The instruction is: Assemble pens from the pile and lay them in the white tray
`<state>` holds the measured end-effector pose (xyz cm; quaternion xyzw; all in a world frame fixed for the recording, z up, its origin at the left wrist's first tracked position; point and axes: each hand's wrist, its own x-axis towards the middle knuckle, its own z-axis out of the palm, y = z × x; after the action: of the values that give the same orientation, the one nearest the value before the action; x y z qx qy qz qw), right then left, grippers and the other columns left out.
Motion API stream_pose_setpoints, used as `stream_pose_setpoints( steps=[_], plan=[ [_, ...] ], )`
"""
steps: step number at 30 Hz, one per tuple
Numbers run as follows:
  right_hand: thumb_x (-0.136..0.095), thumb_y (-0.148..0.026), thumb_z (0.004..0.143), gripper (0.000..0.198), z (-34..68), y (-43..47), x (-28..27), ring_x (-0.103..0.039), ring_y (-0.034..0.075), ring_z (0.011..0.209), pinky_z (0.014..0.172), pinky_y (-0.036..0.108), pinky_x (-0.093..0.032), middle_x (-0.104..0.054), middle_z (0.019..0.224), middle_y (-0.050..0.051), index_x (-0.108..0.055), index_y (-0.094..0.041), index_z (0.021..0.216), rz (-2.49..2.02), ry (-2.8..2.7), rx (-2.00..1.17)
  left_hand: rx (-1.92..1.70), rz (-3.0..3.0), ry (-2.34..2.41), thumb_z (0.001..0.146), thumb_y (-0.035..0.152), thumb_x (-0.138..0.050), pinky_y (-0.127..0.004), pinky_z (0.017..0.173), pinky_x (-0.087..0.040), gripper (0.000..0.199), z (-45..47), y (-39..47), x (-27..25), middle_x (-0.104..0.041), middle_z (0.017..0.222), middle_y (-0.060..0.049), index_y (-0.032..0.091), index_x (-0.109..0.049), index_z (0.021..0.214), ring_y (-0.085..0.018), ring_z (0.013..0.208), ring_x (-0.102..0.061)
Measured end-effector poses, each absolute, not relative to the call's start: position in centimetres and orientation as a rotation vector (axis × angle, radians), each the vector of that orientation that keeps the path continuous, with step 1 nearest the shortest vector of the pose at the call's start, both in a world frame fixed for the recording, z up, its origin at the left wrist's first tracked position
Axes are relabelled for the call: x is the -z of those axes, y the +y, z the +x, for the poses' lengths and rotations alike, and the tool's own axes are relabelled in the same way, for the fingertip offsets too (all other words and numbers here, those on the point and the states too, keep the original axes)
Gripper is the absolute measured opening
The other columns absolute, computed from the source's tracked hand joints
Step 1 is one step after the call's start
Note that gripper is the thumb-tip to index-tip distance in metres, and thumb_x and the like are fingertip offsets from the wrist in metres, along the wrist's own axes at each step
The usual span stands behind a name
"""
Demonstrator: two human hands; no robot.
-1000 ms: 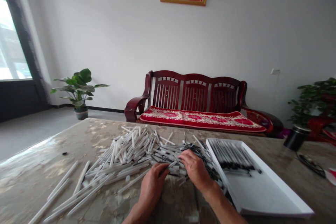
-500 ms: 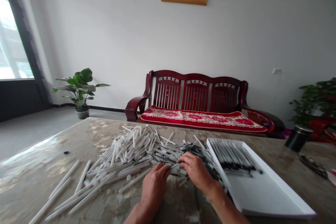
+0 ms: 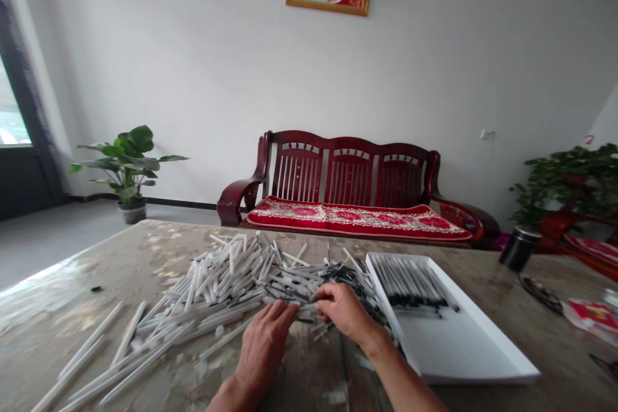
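In front of me on the table, my left hand (image 3: 270, 338) is closed, fingertips pressed together around the end of a pale pen barrel. My right hand (image 3: 340, 309) is beside it in a pinch on a small dark pen part that its fingers mostly cover. The two sets of fingertips are close together, at the near side of a pile of white pen barrels (image 3: 234, 267). Black pen parts (image 3: 350, 280) lie heaped just beyond my right hand. To the right, a shallow white box (image 3: 463, 347) holds a row of clear pens (image 3: 410, 277) with black ends.
Several long white barrels (image 3: 77, 360) lie loose at the left of the patterned table (image 3: 159, 238). A small black piece (image 3: 96, 288) is near them. At the right are a black canister (image 3: 519, 250), a cable (image 3: 543, 296) and a red packet (image 3: 593, 315). A wooden bench (image 3: 350, 170) stands behind.
The camera view has turned a little to the right, so everything appears shifted left. My hands stay together at the near edge of the pile, the right fingers curled in more tightly.
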<state>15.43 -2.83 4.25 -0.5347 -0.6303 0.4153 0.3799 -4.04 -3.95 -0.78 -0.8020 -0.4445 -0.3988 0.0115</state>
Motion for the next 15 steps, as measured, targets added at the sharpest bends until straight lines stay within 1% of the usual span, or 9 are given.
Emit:
stream_pose_setpoints(
  steps=[3,4,6,8,10,12,13,15],
  plan=[
    [-0.068,-0.021,0.07,0.048,15.3,-2.6,-4.6,-0.063,0.014,0.07,0.06,0.023,-0.05,-0.07,0.093,0.003,-0.064,-0.019,0.118,-1.192,-1.551,-1.173,1.682,-2.491,-1.618,0.088,0.03,-0.055,-0.028,0.069,-0.052,0.018,-4.0,-3.4,1.3,-0.071,0.084,-0.002,0.025,-0.071,0.093,-0.02,0.076,-0.069],
    [-0.068,-0.024,0.071,0.053,15.2,-2.6,-4.7,-0.064,0.015,0.074,0.06,0.023,-0.049,-0.069,0.102,0.005,-0.06,-0.019,0.123,-1.165,-1.539,-1.21,1.884,-2.46,-1.693,0.086,0.035,-0.057,-0.029,0.071,-0.053,0.018,-3.9,-3.2,1.4,-0.072,0.083,-0.003,0.024,-0.07,0.092,-0.02,0.076,-0.069],
    [-0.067,-0.025,0.073,0.052,14.8,-2.6,-4.8,-0.064,0.015,0.077,0.058,0.022,-0.048,-0.067,0.108,0.007,-0.059,-0.019,0.124,-1.205,-1.563,-1.261,2.351,-2.347,-1.814,0.083,0.044,-0.06,-0.032,0.075,-0.054,0.025,-3.9,-3.0,1.2,-0.073,0.083,-0.003,0.022,-0.067,0.093,-0.022,0.079,-0.07],
    [-0.065,-0.025,0.075,0.041,14.0,-2.7,-4.7,-0.063,0.015,0.071,0.053,0.021,-0.046,-0.069,0.1,0.006,-0.064,-0.018,0.115,-1.307,-1.674,-1.271,2.828,-2.163,-1.853,0.08,0.051,-0.062,-0.036,0.083,-0.054,0.034,-3.9,-2.9,0.7,-0.075,0.089,-0.005,0.02,-0.063,0.096,-0.024,0.088,-0.071],
    [-0.063,-0.026,0.077,0.028,13.0,-2.9,-4.6,-0.061,0.014,0.064,0.05,0.02,-0.043,-0.07,0.084,0.003,-0.069,-0.018,0.103,-1.388,-1.848,-1.228,3.172,-1.981,-1.843,0.076,0.054,-0.066,-0.038,0.09,-0.052,0.039,-3.8,-3.0,0.2,-0.075,0.096,-0.008,0.02,-0.06,0.094,-0.026,0.1,-0.069],
    [-0.063,-0.027,0.078,0.021,11.8,-3.3,-4.6,-0.061,0.015,0.063,0.052,0.021,-0.041,-0.07,0.074,0.001,-0.073,-0.019,0.095,-1.426,-1.983,-1.105,3.348,-1.902,-1.859,0.071,0.055,-0.072,-0.04,0.093,-0.051,0.043,-3.5,-3.2,-0.3,-0.076,0.099,-0.009,0.019,-0.061,0.091,-0.028,0.107,-0.067],
    [-0.063,-0.028,0.078,0.021,11.3,-3.5,-4.7,-0.063,0.015,0.065,0.054,0.021,-0.041,-0.071,0.074,0.001,-0.074,-0.02,0.095,-1.433,-2.016,-1.028,3.386,-1.911,-1.878,0.069,0.055,-0.073,-0.04,0.093,-0.05,0.044,-3.4,-3.4,-0.5,-0.076,0.1,-0.01,0.019,-0.062,0.092,-0.028,0.108,-0.066],
    [-0.064,-0.031,0.079,0.025,10.6,-4.0,-5.1,-0.066,0.018,0.074,0.059,0.023,-0.043,-0.074,0.08,0.001,-0.074,-0.023,0.1,-1.437,-2.029,-0.879,3.394,-2.001,-1.892,0.068,0.053,-0.075,-0.04,0.096,-0.049,0.046,-3.1,-3.7,-0.6,-0.075,0.102,-0.01,0.018,-0.065,0.095,-0.028,0.108,-0.066]
  ],
)
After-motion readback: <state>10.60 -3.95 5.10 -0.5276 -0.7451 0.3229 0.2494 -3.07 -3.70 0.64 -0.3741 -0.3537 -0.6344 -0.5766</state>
